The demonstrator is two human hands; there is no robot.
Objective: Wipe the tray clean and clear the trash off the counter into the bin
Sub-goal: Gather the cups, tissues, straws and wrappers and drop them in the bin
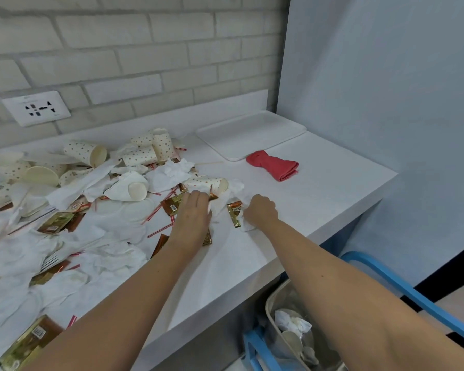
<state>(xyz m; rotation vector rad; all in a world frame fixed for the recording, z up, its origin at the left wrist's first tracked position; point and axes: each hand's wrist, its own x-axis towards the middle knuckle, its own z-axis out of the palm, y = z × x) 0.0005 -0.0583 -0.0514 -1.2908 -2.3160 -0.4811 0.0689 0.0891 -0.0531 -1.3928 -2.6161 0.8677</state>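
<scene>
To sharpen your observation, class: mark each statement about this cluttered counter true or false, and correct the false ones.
1. The red cloth lies on the tray. False: it lies on the counter, beside the tray.
2. The bin beside the counter already holds trash. True.
3. The spotted cup just beyond the left hand stands upright. False: it lies on its side.
4. The right hand grips a crumpled napkin. True.

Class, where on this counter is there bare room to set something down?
Bare counter lies right of the red cloth, and along the front edge near the right hand. The white tray is bare too. Left of the left hand, paper cups, napkins and sachets crowd it.
</scene>
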